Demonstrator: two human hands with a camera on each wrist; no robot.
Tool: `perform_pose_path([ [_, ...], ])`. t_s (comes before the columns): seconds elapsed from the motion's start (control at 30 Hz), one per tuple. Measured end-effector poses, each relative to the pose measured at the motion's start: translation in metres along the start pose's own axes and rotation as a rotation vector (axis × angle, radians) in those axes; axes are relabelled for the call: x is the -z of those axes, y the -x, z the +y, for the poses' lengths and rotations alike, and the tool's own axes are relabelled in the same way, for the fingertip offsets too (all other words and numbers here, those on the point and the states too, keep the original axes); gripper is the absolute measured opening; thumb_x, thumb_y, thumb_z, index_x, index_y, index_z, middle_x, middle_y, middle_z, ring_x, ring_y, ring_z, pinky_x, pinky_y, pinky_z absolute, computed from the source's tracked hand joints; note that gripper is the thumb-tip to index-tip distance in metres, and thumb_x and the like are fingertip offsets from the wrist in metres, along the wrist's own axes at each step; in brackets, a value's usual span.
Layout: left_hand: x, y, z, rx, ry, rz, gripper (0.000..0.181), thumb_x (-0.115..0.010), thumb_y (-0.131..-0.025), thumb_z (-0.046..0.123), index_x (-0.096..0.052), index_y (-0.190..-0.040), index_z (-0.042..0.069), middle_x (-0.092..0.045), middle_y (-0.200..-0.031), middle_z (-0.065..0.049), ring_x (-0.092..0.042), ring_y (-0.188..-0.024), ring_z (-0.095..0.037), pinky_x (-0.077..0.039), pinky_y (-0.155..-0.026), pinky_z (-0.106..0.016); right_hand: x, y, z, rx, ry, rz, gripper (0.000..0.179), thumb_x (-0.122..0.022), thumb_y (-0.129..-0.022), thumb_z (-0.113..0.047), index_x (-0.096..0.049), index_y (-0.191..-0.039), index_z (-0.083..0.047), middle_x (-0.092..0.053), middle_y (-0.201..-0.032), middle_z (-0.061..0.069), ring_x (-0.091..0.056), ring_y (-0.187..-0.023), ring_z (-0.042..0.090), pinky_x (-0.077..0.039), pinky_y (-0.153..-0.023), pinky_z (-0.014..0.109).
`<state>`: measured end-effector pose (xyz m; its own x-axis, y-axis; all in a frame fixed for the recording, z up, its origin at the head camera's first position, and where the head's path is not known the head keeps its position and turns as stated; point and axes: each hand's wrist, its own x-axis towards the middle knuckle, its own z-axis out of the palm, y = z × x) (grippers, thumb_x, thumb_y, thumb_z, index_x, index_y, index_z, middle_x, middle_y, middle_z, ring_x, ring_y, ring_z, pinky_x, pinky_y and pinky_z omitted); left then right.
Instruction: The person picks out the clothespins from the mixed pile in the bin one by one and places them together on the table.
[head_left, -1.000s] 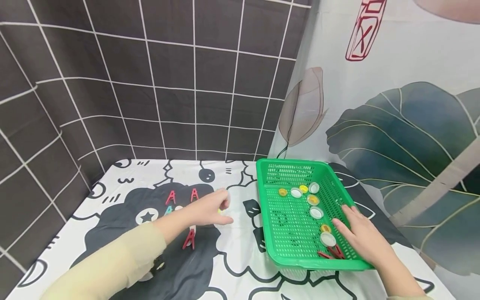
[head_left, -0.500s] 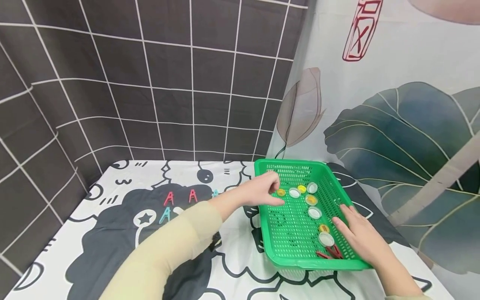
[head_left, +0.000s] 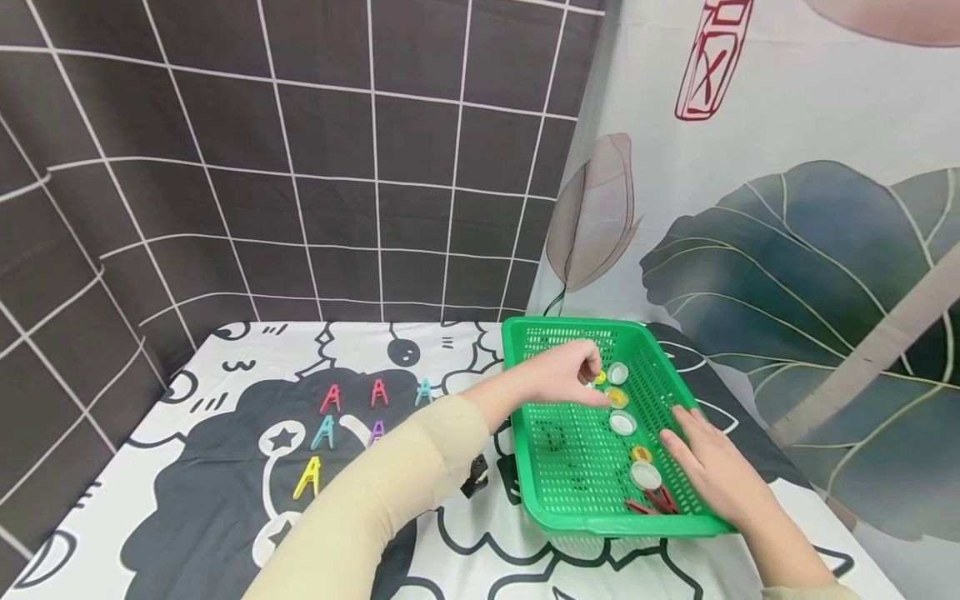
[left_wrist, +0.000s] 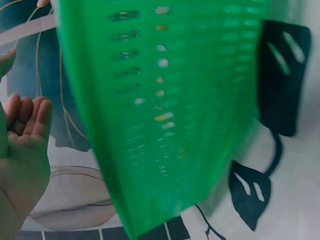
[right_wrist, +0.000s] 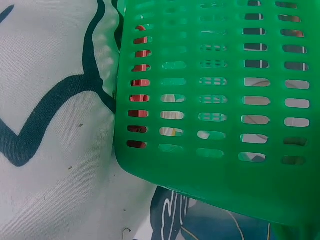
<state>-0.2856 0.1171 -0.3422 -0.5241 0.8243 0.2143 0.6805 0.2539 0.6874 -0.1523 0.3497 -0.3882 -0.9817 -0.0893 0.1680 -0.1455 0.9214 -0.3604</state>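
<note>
My left hand (head_left: 562,375) hovers over the back of a green perforated basket (head_left: 525,467), thumb and loosely bent fingers apart. Nothing shows between them; in the left wrist view this hand (left_wrist: 25,155) appears beside the basket wall (left_wrist: 220,125). My right hand (head_left: 716,462) rests along the basket's right rim with fingers extended. Inside the basket lie white bottle caps (head_left: 645,476), yellow bottle caps (head_left: 617,397) and red clothespins (head_left: 662,501). The right wrist view shows mainly the basket's slotted wall (right_wrist: 225,185), with red showing through its slots.
On the patterned tablecloth to the left stand red clothespins (head_left: 378,392), blue clothespins (head_left: 323,432), a purple clothespin (head_left: 377,431) and a yellow clothespin (head_left: 308,477). A small black object (head_left: 476,477) shows below the left sleeve. A dark grid-patterned cloth (head_left: 300,167) hangs behind.
My left hand has swept right from above the clothespins on the table to over the basket, uncovering more clothespins. The right hand stays on the rim.
</note>
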Motion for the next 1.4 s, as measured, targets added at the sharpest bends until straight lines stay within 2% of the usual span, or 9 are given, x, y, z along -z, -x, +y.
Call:
perform_pose_path([
  [0.23, -0.004, -0.018, 0.013, -0.001, 0.130, 0.085, 0.030, -0.071, -0.084, 0.023, -0.048, -0.097, 0.007, -0.051, -0.093, 0.000, -0.051, -0.082, -0.009, -0.045, -0.072, -0.017, -0.001, -0.001, 0.003, 0.001, -0.001, -0.006, 0.060, -0.036, -0.102, -0.036, -0.032, -0.139, 0.012, -0.030, -0.140, 0.036, -0.022, -0.130, 0.053, -0.021, -0.096, 0.068],
  [0.43, -0.013, -0.028, 0.011, 0.023, 0.142, 0.110, 0.028, -0.070, -0.085, 0.024, -0.048, -0.096, 0.011, -0.051, -0.093, 0.003, -0.051, -0.082, -0.008, -0.045, -0.073, -0.017, -0.002, -0.002, 0.002, 0.010, -0.007, -0.004, 0.061, -0.035, -0.102, -0.036, -0.032, -0.138, 0.013, -0.029, -0.140, 0.036, -0.022, -0.130, 0.053, -0.021, -0.097, 0.068],
  [0.57, -0.007, -0.027, 0.010, 0.045, 0.181, 0.126, 0.027, -0.069, -0.085, 0.023, -0.048, -0.097, 0.009, -0.053, -0.092, 0.001, -0.052, -0.080, -0.010, -0.046, -0.071, -0.020, 0.000, -0.003, 0.000, 0.018, -0.004, 0.006, 0.061, -0.035, -0.102, -0.036, -0.032, -0.138, 0.013, -0.030, -0.140, 0.036, -0.022, -0.130, 0.052, -0.020, -0.098, 0.067],
  [0.73, 0.007, -0.030, 0.021, 0.026, 0.206, 0.161, 0.027, -0.068, -0.087, 0.024, -0.048, -0.099, 0.008, -0.053, -0.092, 0.001, -0.052, -0.081, -0.011, -0.045, -0.071, -0.020, 0.003, -0.003, 0.000, 0.007, 0.004, 0.004, 0.062, -0.035, -0.102, -0.036, -0.031, -0.139, 0.013, -0.029, -0.140, 0.036, -0.021, -0.130, 0.052, -0.020, -0.098, 0.067],
  [0.9, 0.000, -0.039, 0.028, 0.042, 0.228, 0.191, 0.025, -0.067, -0.088, 0.026, -0.048, -0.098, 0.012, -0.053, -0.094, 0.003, -0.052, -0.084, -0.009, -0.045, -0.072, -0.019, 0.002, -0.002, 0.000, 0.008, -0.007, 0.000, 0.061, -0.035, -0.102, -0.036, -0.031, -0.138, 0.013, -0.029, -0.140, 0.036, -0.021, -0.130, 0.053, -0.020, -0.097, 0.068],
  [1.17, -0.023, -0.052, 0.022, -0.008, 0.152, 0.123, 0.030, -0.067, -0.087, 0.023, -0.051, -0.105, 0.004, -0.053, -0.095, 0.002, -0.051, -0.083, -0.007, -0.043, -0.073, -0.014, 0.000, -0.001, -0.001, 0.020, -0.021, 0.012, 0.058, -0.035, -0.102, -0.032, -0.031, -0.138, 0.013, -0.030, -0.140, 0.036, -0.022, -0.130, 0.052, -0.022, -0.096, 0.068],
  [1.3, -0.027, -0.054, 0.016, 0.026, 0.086, 0.081, 0.033, -0.069, -0.086, 0.026, -0.054, -0.107, 0.005, -0.056, -0.100, 0.000, -0.050, -0.085, -0.003, -0.041, -0.075, -0.011, 0.002, -0.001, -0.001, 0.010, -0.048, 0.018, 0.059, -0.032, -0.103, -0.032, -0.028, -0.140, 0.013, -0.028, -0.140, 0.037, -0.022, -0.129, 0.054, -0.022, -0.096, 0.068],
  [1.4, -0.031, -0.056, 0.011, 0.061, 0.048, 0.025, 0.035, -0.070, -0.085, 0.028, -0.054, -0.108, 0.006, -0.057, -0.102, 0.000, -0.050, -0.086, -0.003, -0.040, -0.075, -0.011, 0.004, 0.000, 0.000, 0.006, -0.070, 0.021, 0.058, -0.030, -0.103, -0.032, -0.027, -0.140, 0.013, -0.026, -0.140, 0.038, -0.022, -0.129, 0.054, -0.022, -0.096, 0.068],
])
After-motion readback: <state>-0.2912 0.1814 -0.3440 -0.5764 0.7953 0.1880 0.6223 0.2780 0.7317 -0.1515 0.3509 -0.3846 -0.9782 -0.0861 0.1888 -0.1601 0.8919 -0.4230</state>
